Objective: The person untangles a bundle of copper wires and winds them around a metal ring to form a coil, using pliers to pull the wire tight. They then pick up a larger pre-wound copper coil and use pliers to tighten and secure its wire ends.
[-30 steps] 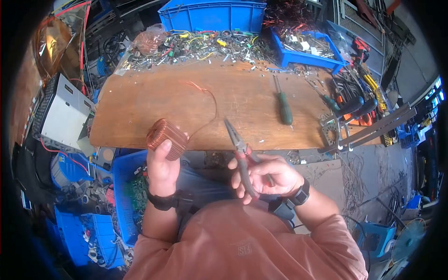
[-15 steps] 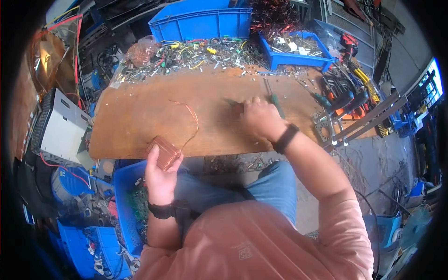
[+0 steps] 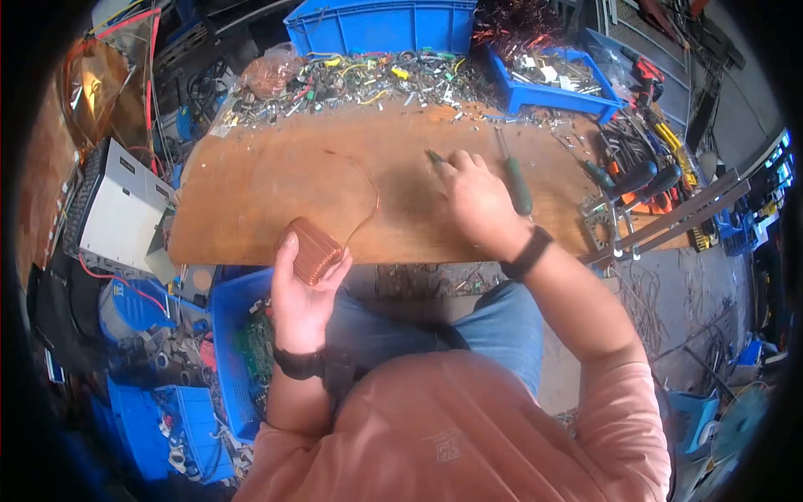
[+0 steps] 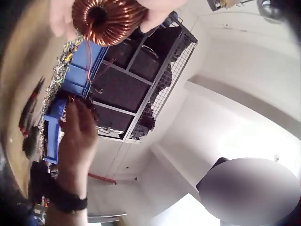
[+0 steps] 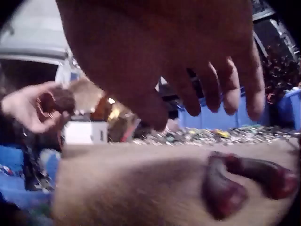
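A copper-wire toroidal coil (image 3: 309,251) sits in my left hand (image 3: 303,305), thumb on one side and fingers on the other, by the bench's front edge. From it a loose wire end (image 3: 375,201) curves out over the wood. In the left wrist view the coil (image 4: 109,21) shows its round wound face and central hole. My right hand (image 3: 485,209) is over the bench, fingers hanging loosely with nothing in them. Below it, in the right wrist view, lie long-nose pliers (image 5: 218,186) with worn red-and-grey handles; the hand hides most of them in the head view.
A green-handled screwdriver (image 3: 517,188) lies right of the right hand. Scrap parts (image 3: 360,79) are heaped along the back, near a large blue bin (image 3: 381,29) and a blue tray (image 3: 560,102). Hand tools and a metal stand (image 3: 623,226) occupy the right end.
My right hand has carried the pliers from near the body onto the bench and let go of them. The left hand still holds the coil, now turned somewhat differently.
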Demonstrator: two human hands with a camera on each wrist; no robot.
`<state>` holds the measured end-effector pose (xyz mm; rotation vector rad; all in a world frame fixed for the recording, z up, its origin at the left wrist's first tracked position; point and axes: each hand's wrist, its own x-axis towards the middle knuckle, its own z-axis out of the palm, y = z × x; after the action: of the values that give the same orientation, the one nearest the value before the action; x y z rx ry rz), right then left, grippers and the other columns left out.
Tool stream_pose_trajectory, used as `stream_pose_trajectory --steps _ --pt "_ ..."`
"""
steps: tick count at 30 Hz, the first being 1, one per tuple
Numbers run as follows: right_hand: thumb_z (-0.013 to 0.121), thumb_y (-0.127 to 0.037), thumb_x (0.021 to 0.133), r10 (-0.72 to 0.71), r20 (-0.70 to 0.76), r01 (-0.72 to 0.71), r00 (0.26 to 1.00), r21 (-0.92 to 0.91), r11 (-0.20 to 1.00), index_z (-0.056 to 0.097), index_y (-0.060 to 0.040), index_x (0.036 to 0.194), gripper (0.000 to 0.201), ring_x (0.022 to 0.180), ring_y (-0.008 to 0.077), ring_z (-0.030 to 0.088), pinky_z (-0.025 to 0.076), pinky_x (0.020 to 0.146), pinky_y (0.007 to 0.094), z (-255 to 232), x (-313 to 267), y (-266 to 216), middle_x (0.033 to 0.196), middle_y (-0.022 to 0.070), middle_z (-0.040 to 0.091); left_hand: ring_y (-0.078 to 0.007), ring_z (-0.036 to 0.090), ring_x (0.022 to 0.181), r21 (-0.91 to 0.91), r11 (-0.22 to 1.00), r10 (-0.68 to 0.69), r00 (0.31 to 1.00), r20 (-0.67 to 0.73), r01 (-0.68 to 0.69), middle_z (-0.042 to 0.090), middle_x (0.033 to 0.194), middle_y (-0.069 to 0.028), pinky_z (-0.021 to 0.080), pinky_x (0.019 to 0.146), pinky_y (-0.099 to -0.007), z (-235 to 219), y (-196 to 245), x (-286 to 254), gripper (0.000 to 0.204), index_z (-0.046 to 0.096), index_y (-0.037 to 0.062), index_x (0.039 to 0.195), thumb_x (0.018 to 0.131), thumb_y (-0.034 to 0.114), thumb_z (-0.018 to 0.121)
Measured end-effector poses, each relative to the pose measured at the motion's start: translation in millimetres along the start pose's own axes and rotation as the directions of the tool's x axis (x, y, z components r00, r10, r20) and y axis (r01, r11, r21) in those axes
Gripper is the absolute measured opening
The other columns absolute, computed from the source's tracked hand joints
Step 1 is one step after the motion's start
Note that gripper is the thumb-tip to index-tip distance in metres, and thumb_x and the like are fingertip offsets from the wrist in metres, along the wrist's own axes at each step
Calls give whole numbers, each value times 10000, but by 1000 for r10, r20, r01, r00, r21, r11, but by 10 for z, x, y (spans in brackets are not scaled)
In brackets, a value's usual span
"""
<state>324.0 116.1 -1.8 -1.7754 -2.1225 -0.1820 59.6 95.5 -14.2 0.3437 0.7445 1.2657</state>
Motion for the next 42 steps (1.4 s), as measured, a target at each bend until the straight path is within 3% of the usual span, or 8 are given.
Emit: stream_pose_trajectory --steps 6,12,15,21,22,26,33,42 --pt "555 -129 725 -522 -310 584 795 152 798 606 -13 842 172 964 291 538 439 860 404 -283 -104 -667 921 143 572 -275 618 944 -17 1000 -17 997 79 18 621 1012 -89 499 851 -474 177 -97 -13 386 540 102 1143 895 395 584" --pt "612 -216 705 -532 -75 537 843 97 838 602 -61 758 164 744 250 569 454 724 360 -216 -56 -769 708 65 545 -258 601 993 -58 992 -103 987 126 111 619 1051 -86 495 855 -469 237 -87 -94 370 536 102 1151 920 390 550" --pt "641 -233 718 -582 -214 619 785 218 755 594 -87 716 153 653 255 555 435 654 371 -340 -47 -693 650 48 529 -283 536 1140 35 999 -46 983 179 40 574 1206 -116 463 917 -506 288 -25 -238 502 522 90 1249 899 448 554" --pt "711 -312 741 -485 -440 652 756 439 618 606 -94 687 247 639 309 554 425 590 401 -929 59 -819 637 91 531 -298 399 1280 -177 961 273 643 715 -212 454 1370 -135 357 1016 -524 283 234 -213 617 424 85 1369 933 521 434" --pt "711 -312 743 -471 -379 604 797 475 640 618 -83 698 251 647 324 558 432 594 410 -950 74 -856 648 103 545 -304 555 1064 -390 919 287 783 552 -62 513 1245 -194 452 914 -485 459 182 -316 731 441 10 1296 880 611 457" --pt "703 -310 764 -378 -107 366 920 585 724 653 -34 744 281 684 372 574 457 622 439 -899 33 -911 699 157 594 -291 580 1004 -301 953 158 919 362 -46 579 1156 -148 482 861 -453 413 149 -234 590 517 29 1218 892 520 495" --pt "680 -346 814 -288 266 27 920 690 724 667 -6 730 351 708 383 598 473 652 442 -716 45 -778 719 200 612 -268 599 946 -225 970 -30 960 279 96 610 1074 -121 502 799 -436 338 45 -141 469 558 47 1136 897 449 531" --pt "653 -361 813 -169 115 81 979 538 839 686 -42 690 343 678 365 622 490 639 448 -513 31 -884 667 170 627 -230 600 917 -120 959 265 962 73 -255 613 1010 -103 498 789 -370 376 -19 -44 354 554 16 1088 913 324 577"
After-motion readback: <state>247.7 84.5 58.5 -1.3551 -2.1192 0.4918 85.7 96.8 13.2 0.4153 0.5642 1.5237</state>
